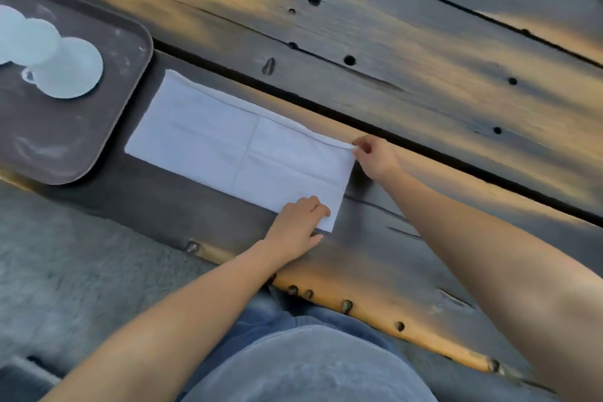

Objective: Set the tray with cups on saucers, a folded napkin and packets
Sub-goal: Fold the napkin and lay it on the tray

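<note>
A white napkin [228, 147], folded into a long rectangle, lies flat on the wooden table beside the tray. My right hand [375, 157] pinches its far right corner. My left hand [300, 222] rests on its near right corner, fingers pressing it down. The dark brown tray [98, 127] sits at the left. On it stand white saucers [75, 72] and a white cup [29, 39], blurred and partly cut off by the frame edge. No packets are in view.
The table [391, 42] is made of weathered wooden planks with dark gaps and bolt holes. Its near edge runs diagonally across the bottom, with grey pavement [65, 264] below it at the left.
</note>
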